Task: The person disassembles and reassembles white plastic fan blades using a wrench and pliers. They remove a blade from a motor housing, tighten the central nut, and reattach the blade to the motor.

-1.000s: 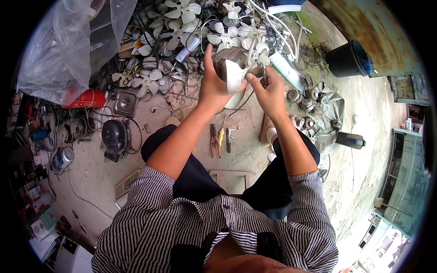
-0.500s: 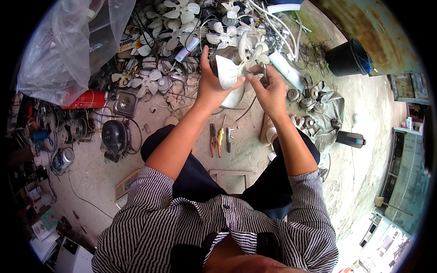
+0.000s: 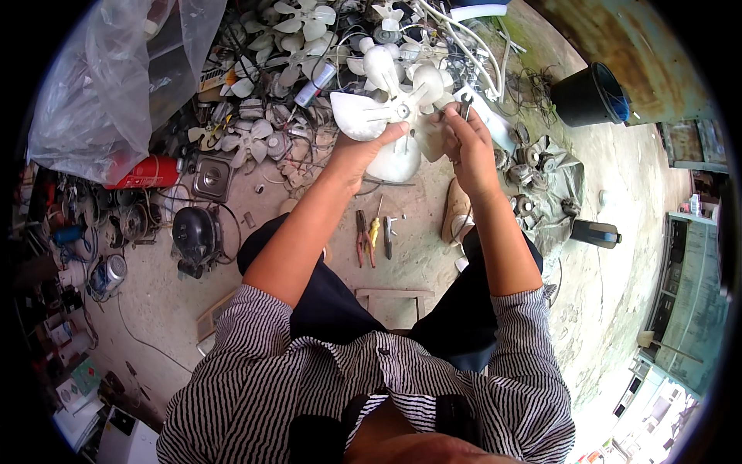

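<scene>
A white metal fan blade with broad petals faces me in front of the pile, its hub towards my view. My left hand is closed on it from the left, the thumb lying over the front near the hub. Whatever sits behind the blade is hidden. To the right of the hub, my right hand pinches a small metal wrench, its open jaw pointing up past my fingers. On the floor between my feet lie red-handled pliers, a yellow-handled screwdriver and a dark-handled tool.
Old fan blades, motors and wires pile up beyond my hands. At left are a clear plastic bag, a red cylinder and a black compressor. Motor parts lie on a grey sheet near a black bucket.
The fan blade has turned so its front faces me, and the metal body behind it is now hidden. My right hand has shifted slightly right, away from the hub, and the wrench now points up.
</scene>
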`<state>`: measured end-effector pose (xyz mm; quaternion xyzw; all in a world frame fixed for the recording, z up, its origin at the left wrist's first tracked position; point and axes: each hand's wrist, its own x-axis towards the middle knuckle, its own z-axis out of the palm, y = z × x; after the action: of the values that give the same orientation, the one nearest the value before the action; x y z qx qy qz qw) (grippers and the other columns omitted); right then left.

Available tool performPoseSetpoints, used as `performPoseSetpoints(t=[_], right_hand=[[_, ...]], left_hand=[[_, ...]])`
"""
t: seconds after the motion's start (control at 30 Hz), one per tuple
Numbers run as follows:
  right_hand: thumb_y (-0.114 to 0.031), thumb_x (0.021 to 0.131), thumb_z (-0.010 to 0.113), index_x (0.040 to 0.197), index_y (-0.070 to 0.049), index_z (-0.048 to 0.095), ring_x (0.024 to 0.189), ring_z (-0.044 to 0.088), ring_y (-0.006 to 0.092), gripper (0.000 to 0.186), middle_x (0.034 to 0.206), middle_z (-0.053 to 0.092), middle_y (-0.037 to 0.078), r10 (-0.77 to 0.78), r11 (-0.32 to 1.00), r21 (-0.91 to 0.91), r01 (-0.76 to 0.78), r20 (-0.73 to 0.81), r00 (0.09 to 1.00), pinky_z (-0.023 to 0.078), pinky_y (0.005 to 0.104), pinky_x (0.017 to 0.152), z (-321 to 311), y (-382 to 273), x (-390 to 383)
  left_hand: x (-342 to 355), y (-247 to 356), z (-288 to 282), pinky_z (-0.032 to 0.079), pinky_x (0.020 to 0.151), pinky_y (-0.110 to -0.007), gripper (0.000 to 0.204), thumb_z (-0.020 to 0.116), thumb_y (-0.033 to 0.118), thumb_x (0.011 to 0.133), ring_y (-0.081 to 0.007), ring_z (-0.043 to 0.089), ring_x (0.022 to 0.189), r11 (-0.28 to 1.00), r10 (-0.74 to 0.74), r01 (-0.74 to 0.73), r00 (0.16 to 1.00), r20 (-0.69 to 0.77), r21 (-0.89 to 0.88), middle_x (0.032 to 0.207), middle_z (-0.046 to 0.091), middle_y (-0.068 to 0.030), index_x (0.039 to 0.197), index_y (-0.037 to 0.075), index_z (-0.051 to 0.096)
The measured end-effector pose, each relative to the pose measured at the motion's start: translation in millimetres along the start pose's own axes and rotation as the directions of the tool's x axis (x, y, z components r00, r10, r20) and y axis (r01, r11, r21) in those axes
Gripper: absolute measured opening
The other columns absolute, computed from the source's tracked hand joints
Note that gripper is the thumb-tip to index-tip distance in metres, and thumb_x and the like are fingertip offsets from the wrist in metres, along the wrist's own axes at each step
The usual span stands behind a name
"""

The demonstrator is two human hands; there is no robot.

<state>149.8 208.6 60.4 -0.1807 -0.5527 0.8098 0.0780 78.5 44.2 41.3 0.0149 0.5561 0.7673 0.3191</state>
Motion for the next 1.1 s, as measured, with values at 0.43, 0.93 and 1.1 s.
performPoseSetpoints(t=[0.43, 0.93, 1.1], right_hand=[[-0.018, 0.076, 0.075, 0.093, 0.002, 0.067, 0.063, 0.052, 0.012, 0.027, 0.075, 0.06, 0.007, -0.339, 0.645, -0.727, 0.234, 0.002, 0.941, 0.044, 0.0269, 0.059, 11.4, 13.6, -5.2], [-0.018, 0.077, 0.074, 0.093, 0.003, 0.063, 0.063, 0.051, 0.0141, 0.028, 0.075, 0.06, 0.009, -0.294, 0.637, -0.741, 0.215, 0.024, 0.955, 0.045, 0.0293, 0.06, 10.0, 16.2, -3.5], [-0.017, 0.079, 0.072, 0.092, 0.003, 0.06, 0.063, 0.052, 0.0149, 0.027, 0.076, 0.059, 0.01, -0.259, 0.647, -0.734, 0.207, 0.044, 0.965, 0.045, 0.0302, 0.062, 8.1, 16.8, -2.8]], left_hand=[[19.2, -33.7, -11.3, 0.047, 0.088, -0.029, 0.107, 0.085, 0.017, 0.063, -0.0205, 0.057, 0.101, 0.876, 0.378, -0.364, 0.926, 0.02, 0.318, 0.112, 0.054, -0.0132, 0.138, -0.011, 0.012], [13.9, -26.1, -11.0, 0.046, 0.09, -0.032, 0.11, 0.083, 0.024, 0.062, -0.0241, 0.06, 0.097, 0.686, 0.46, -0.416, 0.884, 0.088, 0.597, 0.107, 0.058, -0.016, 0.139, -0.008, 0.011], [18.5, -33.5, -13.3, 0.046, 0.09, -0.031, 0.11, 0.084, 0.024, 0.061, -0.0231, 0.058, 0.098, 0.721, 0.439, -0.405, 0.895, 0.082, 0.562, 0.107, 0.057, -0.015, 0.139, -0.009, 0.013]])
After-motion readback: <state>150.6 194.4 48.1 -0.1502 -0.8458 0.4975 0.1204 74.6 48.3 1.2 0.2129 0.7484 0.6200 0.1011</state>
